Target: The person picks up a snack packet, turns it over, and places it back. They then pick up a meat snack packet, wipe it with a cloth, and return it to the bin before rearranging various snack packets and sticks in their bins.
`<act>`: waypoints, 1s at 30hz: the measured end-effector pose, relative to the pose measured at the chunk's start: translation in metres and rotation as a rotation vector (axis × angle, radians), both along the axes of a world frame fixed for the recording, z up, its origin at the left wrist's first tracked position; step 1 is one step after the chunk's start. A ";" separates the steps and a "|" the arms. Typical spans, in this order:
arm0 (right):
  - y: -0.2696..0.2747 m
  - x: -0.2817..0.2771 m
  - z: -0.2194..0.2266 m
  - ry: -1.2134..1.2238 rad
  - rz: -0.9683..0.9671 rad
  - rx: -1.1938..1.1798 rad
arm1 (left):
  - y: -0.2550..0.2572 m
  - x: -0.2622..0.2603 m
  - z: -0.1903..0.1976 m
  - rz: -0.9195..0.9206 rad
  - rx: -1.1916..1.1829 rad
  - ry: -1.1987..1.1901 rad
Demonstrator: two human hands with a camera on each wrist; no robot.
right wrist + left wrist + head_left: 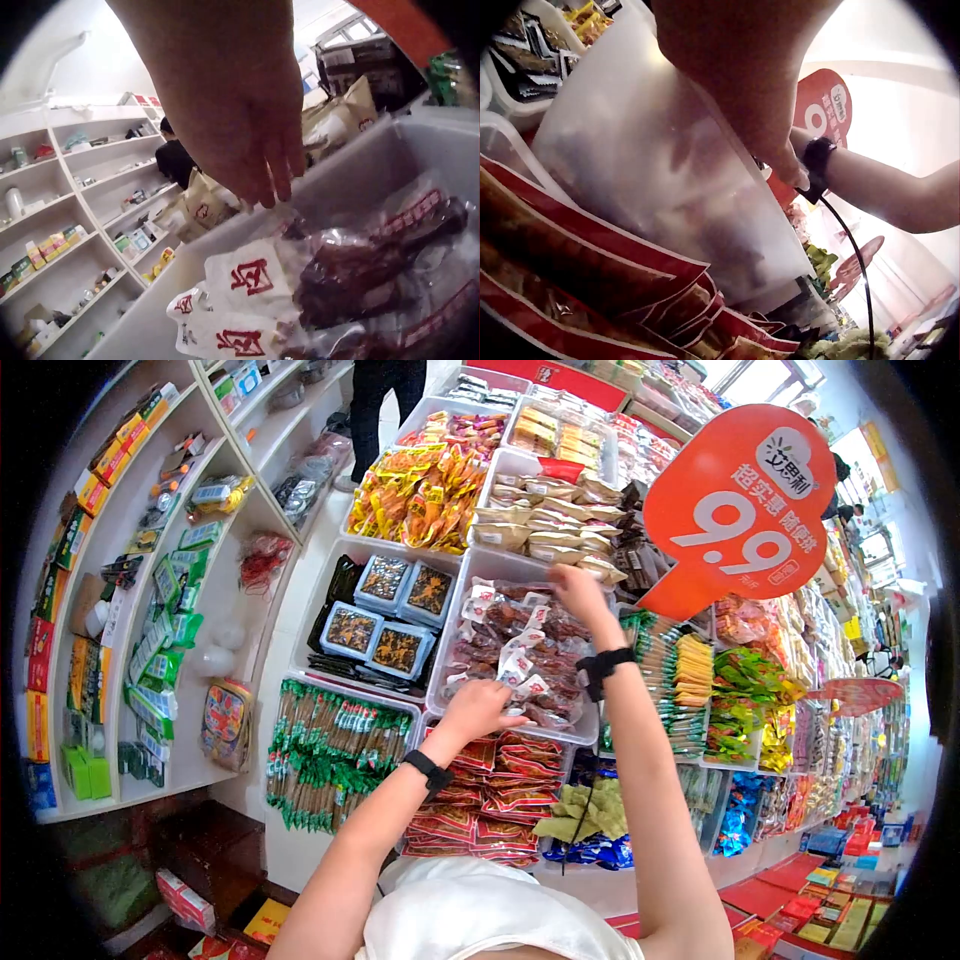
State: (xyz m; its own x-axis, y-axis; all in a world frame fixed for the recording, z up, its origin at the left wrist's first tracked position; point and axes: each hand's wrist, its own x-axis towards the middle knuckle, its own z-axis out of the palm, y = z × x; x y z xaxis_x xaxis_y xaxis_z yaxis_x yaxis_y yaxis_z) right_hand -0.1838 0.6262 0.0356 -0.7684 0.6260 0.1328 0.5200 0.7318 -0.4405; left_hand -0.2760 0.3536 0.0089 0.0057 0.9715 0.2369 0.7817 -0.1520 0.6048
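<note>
A clear plastic bin (443, 645) in the middle of the display holds dark reddish-brown snacks in clear vacuum packs (490, 645), some with white labels in red print. My left hand (475, 712) reaches over the bin's near edge onto the packs; its thumb points right, and in the left wrist view the hand itself hides the fingertips. At the bin's far right corner is my right hand (582, 598). In the right wrist view its fingers (274, 176) hang down, nearly straight, close to the far rim and the packs below.
Red snack packets (490, 790) lie just in front, green-ended sticks (335, 750) at left front, and tan pouches (545, 510) behind. A tall red price sign (740, 500) stands at the right. White shelves (190, 480) line the left, and a person in dark clothes (385, 400) stands beyond.
</note>
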 end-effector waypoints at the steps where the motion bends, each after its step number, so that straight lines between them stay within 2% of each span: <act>1: -0.002 -0.009 -0.008 0.054 0.036 0.015 | 0.001 0.001 0.001 -0.008 -0.019 -0.005; 3: -0.010 -0.028 -0.020 -0.070 0.079 0.108 | -0.001 -0.004 0.002 -0.010 -0.063 0.000; 7: -0.017 -0.054 -0.039 -0.295 0.053 0.074 | -0.001 -0.004 0.004 0.012 -0.051 0.029; 9: -0.016 -0.057 -0.037 -0.319 0.048 0.040 | -0.002 -0.004 0.000 0.023 -0.043 0.008; 12: -0.018 -0.052 -0.024 -0.300 0.023 0.037 | 0.000 -0.003 0.000 0.036 0.010 0.031; 15: -0.017 -0.039 -0.003 -0.182 -0.041 -0.037 | -0.003 -0.002 0.003 0.035 0.126 0.065; 17: -0.003 -0.026 -0.001 -0.021 -0.052 -0.051 | -0.004 -0.001 0.003 0.033 0.161 0.075; 19: -0.005 -0.011 0.020 -0.019 -0.092 0.031 | -0.005 -0.001 0.003 0.041 0.157 0.078; 21: 0.003 0.006 0.016 -0.187 -0.138 0.204 | -0.006 -0.001 0.003 0.052 0.157 0.080; 22: 0.008 0.015 0.013 -0.218 -0.142 0.166 | -0.005 -0.001 0.004 0.056 0.159 0.083; 26: 0.015 0.038 -0.003 -0.148 -0.086 0.273 | -0.004 0.000 0.000 0.055 0.142 0.103; 30: -0.006 0.037 0.016 -0.195 -0.110 0.252 | -0.004 -0.001 0.001 0.060 0.146 0.077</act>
